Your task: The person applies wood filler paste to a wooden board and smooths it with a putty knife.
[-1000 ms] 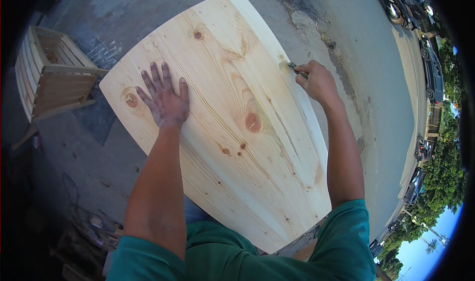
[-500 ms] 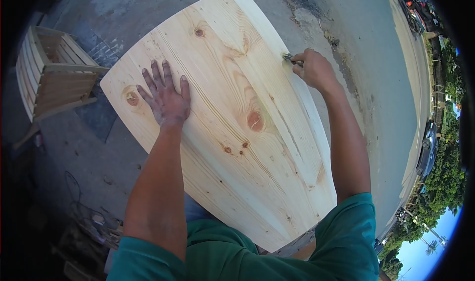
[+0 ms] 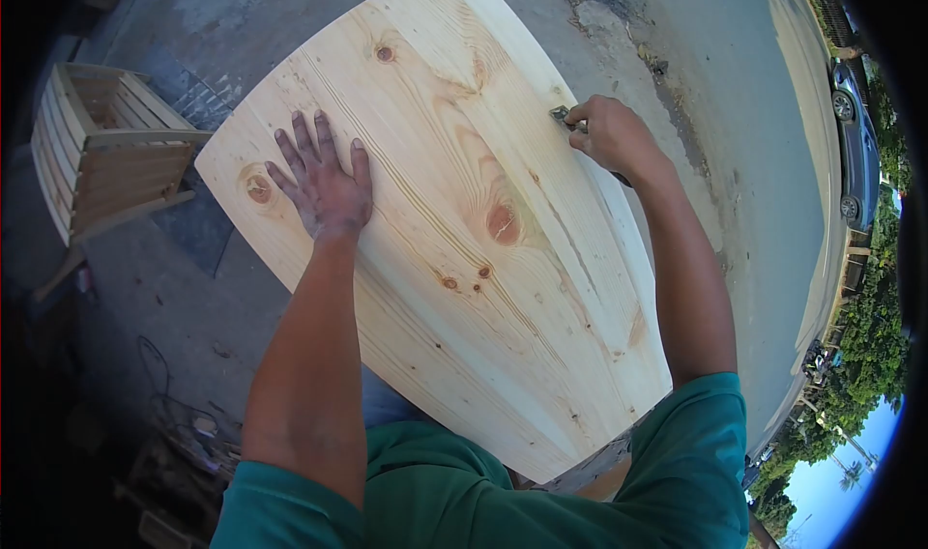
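A large pale wooden panel point(image 3: 425, 162) with curved edges and brown knots lies in front of me. My left hand point(image 3: 329, 182) rests flat on its left part, fingers spread and holding nothing. Near the panel's right edge, my right hand point(image 3: 617, 138) is closed around a small scraper point(image 3: 560, 115) with a flat metal blade. The blade is at the wood surface, close to a small knot. Most of the scraper's handle is hidden in my fingers; a dark end shows below my palm.
A slatted wooden piece of furniture point(image 3: 116, 153) stands on the concrete floor at the left. Cables and clutter point(image 3: 184, 414) lie at the lower left. To the right runs a road point(image 3: 744, 114) with a parked car point(image 3: 855, 148) and trees beyond.
My right hand has shifted the scraper slightly toward me along the panel, off the small knot, and the blade shows more. My left hand stays flat. The view has turned slightly.
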A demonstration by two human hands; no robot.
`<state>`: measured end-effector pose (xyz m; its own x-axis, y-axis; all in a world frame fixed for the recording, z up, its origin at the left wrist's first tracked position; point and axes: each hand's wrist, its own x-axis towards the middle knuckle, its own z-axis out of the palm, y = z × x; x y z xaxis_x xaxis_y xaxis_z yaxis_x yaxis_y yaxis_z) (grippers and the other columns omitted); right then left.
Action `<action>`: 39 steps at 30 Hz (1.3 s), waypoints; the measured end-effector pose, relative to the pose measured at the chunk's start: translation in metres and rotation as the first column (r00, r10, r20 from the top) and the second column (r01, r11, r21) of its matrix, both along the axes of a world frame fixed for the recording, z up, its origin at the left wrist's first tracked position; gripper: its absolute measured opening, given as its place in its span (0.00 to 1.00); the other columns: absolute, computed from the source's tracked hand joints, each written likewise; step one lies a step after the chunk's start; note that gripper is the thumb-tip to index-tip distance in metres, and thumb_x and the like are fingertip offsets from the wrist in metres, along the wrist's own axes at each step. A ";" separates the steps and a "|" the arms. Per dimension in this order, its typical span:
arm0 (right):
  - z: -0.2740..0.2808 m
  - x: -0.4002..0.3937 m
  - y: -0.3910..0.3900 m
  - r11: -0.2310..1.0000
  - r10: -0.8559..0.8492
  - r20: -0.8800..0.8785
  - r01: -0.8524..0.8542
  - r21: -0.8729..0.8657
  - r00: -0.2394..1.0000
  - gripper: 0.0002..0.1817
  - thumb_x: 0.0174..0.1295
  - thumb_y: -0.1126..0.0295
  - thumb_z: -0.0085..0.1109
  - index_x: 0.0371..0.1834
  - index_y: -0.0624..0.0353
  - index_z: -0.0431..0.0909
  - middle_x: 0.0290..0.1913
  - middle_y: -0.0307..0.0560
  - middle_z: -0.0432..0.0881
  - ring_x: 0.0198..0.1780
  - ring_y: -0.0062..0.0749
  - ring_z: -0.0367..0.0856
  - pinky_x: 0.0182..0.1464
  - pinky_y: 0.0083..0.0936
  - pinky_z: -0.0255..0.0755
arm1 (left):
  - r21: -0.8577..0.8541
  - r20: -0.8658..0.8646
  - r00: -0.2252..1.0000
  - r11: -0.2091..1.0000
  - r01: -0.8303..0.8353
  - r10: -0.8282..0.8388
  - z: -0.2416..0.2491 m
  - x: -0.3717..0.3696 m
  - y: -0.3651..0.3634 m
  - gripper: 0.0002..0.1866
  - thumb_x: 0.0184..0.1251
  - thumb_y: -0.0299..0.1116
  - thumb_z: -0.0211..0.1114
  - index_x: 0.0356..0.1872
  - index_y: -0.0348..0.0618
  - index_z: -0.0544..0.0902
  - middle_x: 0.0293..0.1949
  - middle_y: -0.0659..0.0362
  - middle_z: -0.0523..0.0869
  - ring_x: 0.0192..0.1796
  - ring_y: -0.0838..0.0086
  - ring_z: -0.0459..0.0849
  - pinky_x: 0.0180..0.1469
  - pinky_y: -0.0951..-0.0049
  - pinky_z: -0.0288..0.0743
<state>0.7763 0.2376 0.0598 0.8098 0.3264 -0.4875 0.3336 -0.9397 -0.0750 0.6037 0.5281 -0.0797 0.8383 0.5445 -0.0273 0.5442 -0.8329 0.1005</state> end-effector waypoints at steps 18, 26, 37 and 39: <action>0.034 -0.070 0.041 0.991 0.120 -0.127 -0.126 -0.039 0.985 0.17 0.55 0.71 0.66 0.49 0.56 0.90 0.47 0.54 0.86 0.48 0.49 0.86 0.53 0.40 0.80 | -0.011 0.024 1.000 1.000 0.003 -0.003 -0.002 0.000 0.001 0.38 0.78 0.59 0.44 0.83 0.55 0.55 0.85 0.59 0.47 0.86 0.57 0.36 0.83 0.41 0.25; 0.032 -0.081 0.048 0.997 0.080 -0.132 -0.079 0.014 0.988 0.19 0.56 0.69 0.65 0.52 0.57 0.89 0.46 0.54 0.84 0.47 0.48 0.86 0.52 0.40 0.79 | -0.022 0.006 1.000 1.000 -0.003 0.003 0.000 0.000 0.001 0.38 0.78 0.61 0.42 0.83 0.55 0.55 0.85 0.58 0.47 0.86 0.57 0.37 0.83 0.42 0.25; 0.020 -0.189 -0.033 0.733 -0.457 -0.190 0.489 0.472 0.869 0.18 0.61 0.70 0.68 0.55 0.57 0.88 0.38 0.47 0.82 0.36 0.33 0.80 0.43 0.29 0.77 | -0.072 0.008 1.000 0.997 0.008 -0.008 0.003 0.001 0.001 0.38 0.80 0.60 0.35 0.84 0.52 0.54 0.85 0.56 0.46 0.86 0.55 0.35 0.82 0.41 0.24; 0.010 -0.217 -0.039 0.664 -0.500 -0.220 0.534 0.524 0.838 0.18 0.60 0.72 0.69 0.55 0.57 0.87 0.38 0.44 0.81 0.36 0.29 0.78 0.39 0.26 0.76 | -0.088 0.023 1.000 0.996 0.008 -0.006 0.001 0.001 0.001 0.36 0.81 0.58 0.35 0.83 0.52 0.54 0.85 0.56 0.46 0.86 0.55 0.35 0.83 0.41 0.24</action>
